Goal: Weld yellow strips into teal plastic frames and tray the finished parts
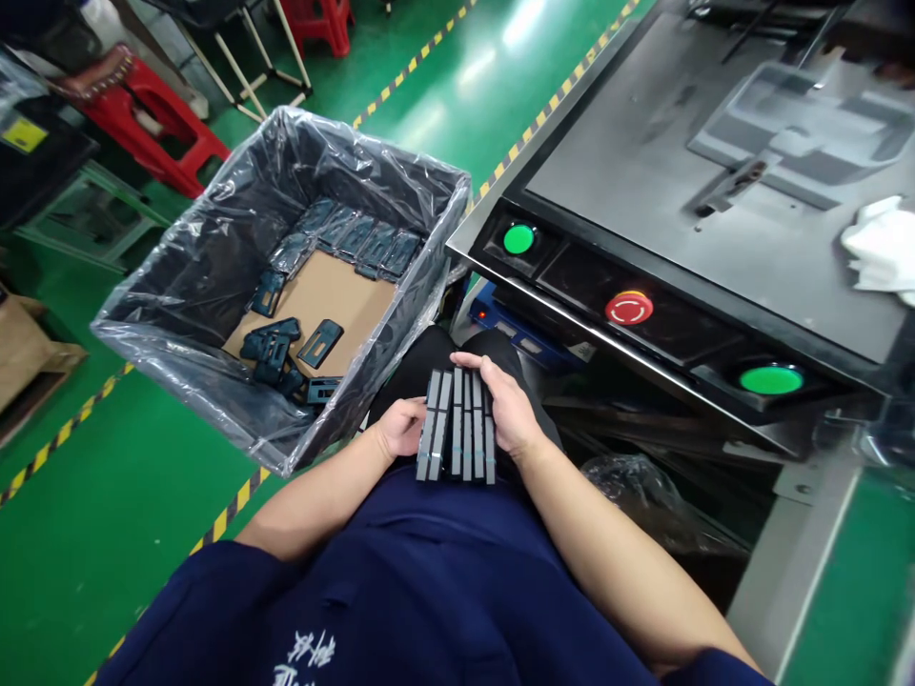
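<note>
Over my lap I hold a row of several dark plastic parts (pixel 457 429), standing on edge side by side with their grey edges facing up. My left hand (pixel 401 427) presses against the row's left side, fingers partly hidden behind it. On the opposite side my right hand (pixel 509 405) grips the row, its fingers reaching over the far end. A narrow gap splits the row left of its middle. To the left, a plastic-lined bin (pixel 193 362) has a cardboard sheet (pixel 343 295) inside. Similar black parts (pixel 272 351) lie loosely piled on it, and others are lined up along the bin's far side.
At right stands a machine with a metal table (pixel 615 181), two green buttons (pixel 519 238) and a red emergency stop (pixel 629 308). Its front edge juts out near my right arm. Red stools (pixel 153 119) are at upper left. A white cloth (pixel 883 248) lies on the machine.
</note>
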### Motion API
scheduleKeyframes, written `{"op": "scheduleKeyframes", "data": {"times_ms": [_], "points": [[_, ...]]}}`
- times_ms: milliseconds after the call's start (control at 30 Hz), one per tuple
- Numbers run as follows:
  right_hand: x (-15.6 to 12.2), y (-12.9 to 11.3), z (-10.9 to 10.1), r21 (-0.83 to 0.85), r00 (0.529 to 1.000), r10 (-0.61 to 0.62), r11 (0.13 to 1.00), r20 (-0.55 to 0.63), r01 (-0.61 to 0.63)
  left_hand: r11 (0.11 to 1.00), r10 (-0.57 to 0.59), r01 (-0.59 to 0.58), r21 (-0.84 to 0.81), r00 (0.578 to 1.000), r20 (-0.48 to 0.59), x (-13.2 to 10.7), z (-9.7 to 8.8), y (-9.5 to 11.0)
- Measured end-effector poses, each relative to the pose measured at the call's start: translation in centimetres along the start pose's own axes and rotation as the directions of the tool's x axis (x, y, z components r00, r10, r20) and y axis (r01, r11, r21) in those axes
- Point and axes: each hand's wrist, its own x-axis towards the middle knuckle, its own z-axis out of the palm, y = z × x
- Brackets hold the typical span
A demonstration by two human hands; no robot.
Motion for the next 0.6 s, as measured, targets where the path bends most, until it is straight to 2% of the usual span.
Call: {"op": "scheduleKeyframes", "data": {"times_ms": [100,233,367,433,533,600], "points": [[0.1,0.14,0.17,-0.045,1.0,-0.014,0.999,-0.027,0.013,0.999,-0.047,0.049,0.018,0.996,-0.082,0.16,-0.05,0.02],[0.29,0.05,0.22,-0.048,0.999,0.044,0.998,-0.018,-0.045,0.996,-0.072,0.079,0.044,0.986,-0.149,0.21,0.1,0.18],[0.47,-0.25,0.05,0.022,0.996,0.063,0.998,-0.056,-0.062,0.996,-0.043,0.054,0.07,0.989,-0.143,0.16,0.3,0.25],[0.51,-0.4,-0.14,0.036,0.999,0.024,0.999,-0.033,-0.022,0.996,-0.047,0.057,0.072,0.989,-0.137,0.19,0.32,0.2],[0.55,-0.37,-0.34,-0.007,0.999,-0.043,0.999,0.006,0.043,0.998,-0.038,0.042,0.041,0.994,-0.102,0.37,0.25,0.04],[0.55,-0.16,-0.29,-0.031,0.999,-0.009,0.999,-0.031,0.008,0.999,-0.032,0.033,0.008,0.996,-0.08,0.56,0.19,-0.09]]}}
